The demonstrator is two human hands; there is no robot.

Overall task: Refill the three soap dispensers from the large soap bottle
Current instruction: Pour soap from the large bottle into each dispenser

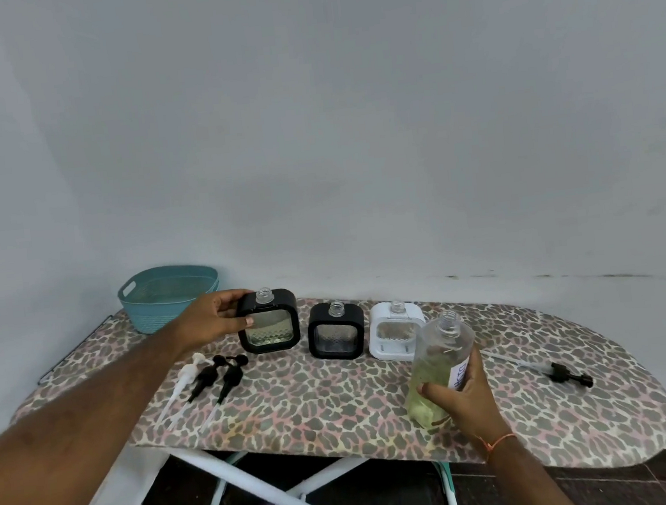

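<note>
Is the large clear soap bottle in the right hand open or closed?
Open: the large clear soap bottle shows a bare threaded neck, no cap or pump.

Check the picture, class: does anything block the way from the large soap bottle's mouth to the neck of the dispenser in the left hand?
Nothing visible does. The large soap bottle is uncapped, the held dispenser has an open neck, and only the middle black dispenser stands below the gap between them.

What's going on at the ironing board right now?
A person is mid soap refill. The left hand grips the leftmost black dispenser, and the right hand holds the large soap bottle, uncapped and tilted. The middle black dispenser and the white dispenser stand open-necked on the ironing board. Three pump heads lie at left, the bottle's long pump at right. Nothing is pouring yet.
</note>
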